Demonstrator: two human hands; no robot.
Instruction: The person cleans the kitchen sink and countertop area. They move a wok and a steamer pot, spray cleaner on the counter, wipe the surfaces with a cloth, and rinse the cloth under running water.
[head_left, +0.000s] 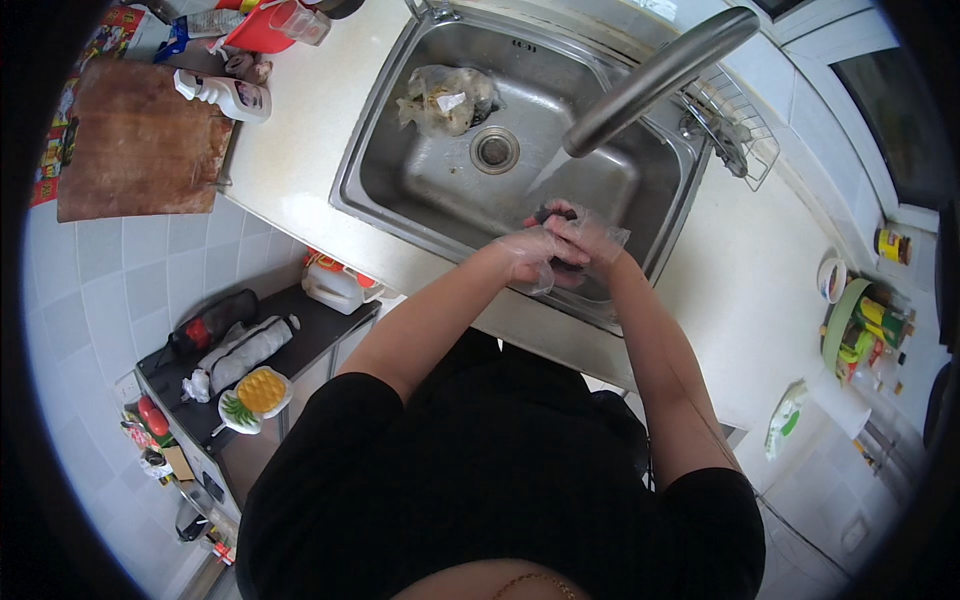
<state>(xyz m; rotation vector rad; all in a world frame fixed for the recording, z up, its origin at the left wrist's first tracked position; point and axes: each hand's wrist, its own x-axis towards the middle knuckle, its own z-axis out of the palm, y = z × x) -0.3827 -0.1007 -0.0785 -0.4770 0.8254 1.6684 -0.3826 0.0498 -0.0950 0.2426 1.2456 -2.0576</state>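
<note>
Over the front part of the stainless-steel sink (420, 176), my left hand (529, 253) and my right hand (592, 231) press together. Both wear thin clear plastic gloves. A dark object (553, 215) is held between them; the fingers hide most of it, so I cannot tell what it is. Water runs from the metal faucet (660, 82) into the basin, just beyond my hands. A knotted clear plastic bag (446, 101) with pale contents lies in the far left of the sink, beside the drain strainer (495, 150).
A wooden cutting board (142, 142) and a white spray bottle (225, 96) lie on the left counter. Behind the sink at right stands a wire rack (739, 127). A green basket (844, 322) of packets sits far right. Low at left, a dark shelf bears a white jug (334, 289).
</note>
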